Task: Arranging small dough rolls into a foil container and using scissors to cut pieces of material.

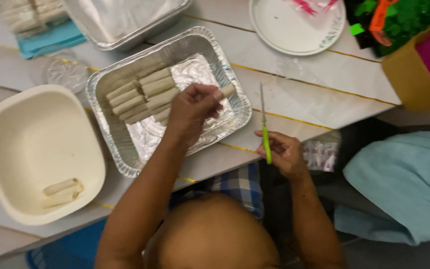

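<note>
Centrally, on the white plank table (pixel 294 94), sits the foil baking tray (pixel 210 42), and everything else is placed from it. Largest of all, a pale blue towel (pixel 404 184) lies well off the tray's right corner, past the table edge. A cream plastic basin (pixel 36 144) stands just beside the tray's left side, with two pale rolls (pixel 63 192) lying in its lower corner. A second foil tray (pixel 120 20) rests above the first, touching or nearly touching its upper rim. A white plate (pixel 284 27) sits up and right of the tray, apart from it. Inside the tray, a row of rolled wrappers (pixel 143 94) lies packed side by side against its left half. The left hand (pixel 192 112) hovers over the tray's middle, fingers closed around one roll (pixel 227 90) whose end sticks out toward the tray's right wall. The right hand (pixel 284 154) is below the tray's right corner, closed on the green handle of a thin tool (pixel 265 129), its metal tip pointing up beside the tray's rim.
</note>
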